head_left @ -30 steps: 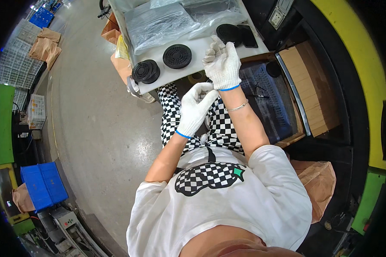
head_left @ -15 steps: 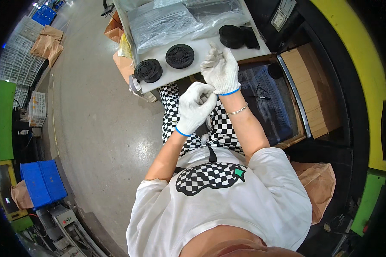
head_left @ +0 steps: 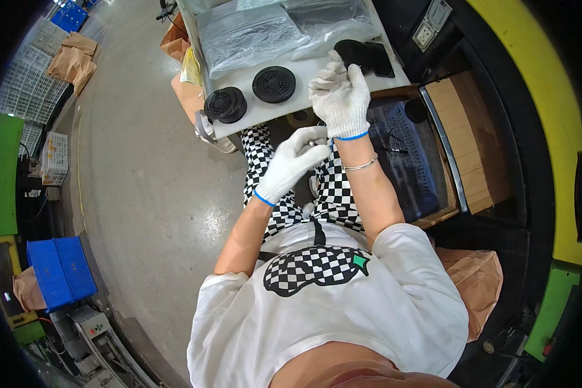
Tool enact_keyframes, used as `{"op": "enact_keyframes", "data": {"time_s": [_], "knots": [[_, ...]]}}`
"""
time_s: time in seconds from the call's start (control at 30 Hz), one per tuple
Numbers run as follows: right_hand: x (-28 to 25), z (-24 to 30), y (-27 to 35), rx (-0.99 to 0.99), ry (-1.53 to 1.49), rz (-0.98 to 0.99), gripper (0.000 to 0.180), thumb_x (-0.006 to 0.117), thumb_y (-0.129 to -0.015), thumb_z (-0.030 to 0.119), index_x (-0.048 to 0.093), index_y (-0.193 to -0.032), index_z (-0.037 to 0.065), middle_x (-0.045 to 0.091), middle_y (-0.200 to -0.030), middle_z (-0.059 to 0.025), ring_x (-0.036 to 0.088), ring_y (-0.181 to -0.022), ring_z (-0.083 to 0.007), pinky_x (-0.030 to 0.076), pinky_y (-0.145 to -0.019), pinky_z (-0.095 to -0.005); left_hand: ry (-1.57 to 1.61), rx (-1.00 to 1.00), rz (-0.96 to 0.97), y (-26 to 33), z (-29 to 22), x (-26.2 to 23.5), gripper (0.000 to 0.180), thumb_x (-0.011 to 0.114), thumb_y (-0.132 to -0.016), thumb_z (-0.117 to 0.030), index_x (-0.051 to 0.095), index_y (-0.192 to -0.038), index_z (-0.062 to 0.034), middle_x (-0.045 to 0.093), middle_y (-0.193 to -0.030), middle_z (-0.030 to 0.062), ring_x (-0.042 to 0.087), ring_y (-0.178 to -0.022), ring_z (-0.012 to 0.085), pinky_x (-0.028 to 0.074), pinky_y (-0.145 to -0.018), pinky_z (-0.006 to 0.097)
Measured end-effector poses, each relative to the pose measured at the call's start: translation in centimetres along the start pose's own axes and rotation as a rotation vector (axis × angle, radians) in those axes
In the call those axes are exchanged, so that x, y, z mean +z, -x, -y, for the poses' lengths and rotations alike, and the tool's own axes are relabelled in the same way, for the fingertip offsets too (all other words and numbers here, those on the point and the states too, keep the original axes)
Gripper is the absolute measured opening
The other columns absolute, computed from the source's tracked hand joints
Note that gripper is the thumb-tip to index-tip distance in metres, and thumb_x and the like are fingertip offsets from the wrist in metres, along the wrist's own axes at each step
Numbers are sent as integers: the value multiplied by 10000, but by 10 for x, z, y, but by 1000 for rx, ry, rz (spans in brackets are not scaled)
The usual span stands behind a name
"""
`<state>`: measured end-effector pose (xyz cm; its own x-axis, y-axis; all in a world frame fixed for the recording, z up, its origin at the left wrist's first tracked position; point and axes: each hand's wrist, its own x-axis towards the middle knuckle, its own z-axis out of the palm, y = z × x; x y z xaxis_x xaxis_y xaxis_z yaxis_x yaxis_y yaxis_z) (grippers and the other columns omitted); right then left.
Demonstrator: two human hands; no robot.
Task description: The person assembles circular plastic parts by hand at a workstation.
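While your right hand (head_left: 340,97) in its white knit glove has risen, fingers spread and empty, your left hand (head_left: 292,161) pinches its blue-edged cuff (head_left: 350,137); the black round ribbed discs (head_left: 275,84) lie untouched on the white bench (head_left: 291,103).

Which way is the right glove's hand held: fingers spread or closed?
Closed. The right hand is raised over the table, fingers together; the left hand pulls its cuff.
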<state>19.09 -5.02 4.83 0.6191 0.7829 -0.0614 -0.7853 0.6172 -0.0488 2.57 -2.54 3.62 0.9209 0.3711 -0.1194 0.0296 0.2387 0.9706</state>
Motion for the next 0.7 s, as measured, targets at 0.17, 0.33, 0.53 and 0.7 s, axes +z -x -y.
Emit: {"op": "enact_keyframes", "data": {"time_s": [0.17, 0.33, 0.53, 0.7], "knots": [[22, -1, 7, -23, -34, 37, 396, 366, -1017, 323, 567, -1123, -1, 541, -763, -19, 459, -643, -125, 380, -623, -277, -117, 172, 18, -2, -2, 2, 202, 681, -861, -158, 660, -955, 20, 591, -981, 39, 543, -802, 81, 454, -724, 232], [60, 21, 16, -11, -81, 303, 304, 372, -991, 218, 573, -1087, 10, 526, -733, 11, 463, -632, -105, 391, -615, -252, 199, 225, -68, 13, -27, 4, 109, 634, -882, -123, 672, -922, -28, 615, -1074, 46, 577, -776, 57, 474, -668, 204], [158, 3, 69, 16, -91, 469, 184, 419, -958, 92, 581, -987, 11, 549, -741, 22, 507, -645, -96, 426, -650, -240, 239, 438, -5, 43, -80, 20, 93, 622, -810, -5, 673, -885, 14, 594, -1093, 129, 602, -846, 138, 492, -699, 232], [203, 4, 126, 271, 3, 583, 233, 408, -1014, 202, 534, -838, 116, 549, -700, 17, 522, -614, -116, 461, -797, -287, 241, 688, 228, 83, -111, 32, 123, 712, -747, -3, 686, -857, 46, 608, -1034, 173, 616, -869, 282, 508, -762, 290]]}}
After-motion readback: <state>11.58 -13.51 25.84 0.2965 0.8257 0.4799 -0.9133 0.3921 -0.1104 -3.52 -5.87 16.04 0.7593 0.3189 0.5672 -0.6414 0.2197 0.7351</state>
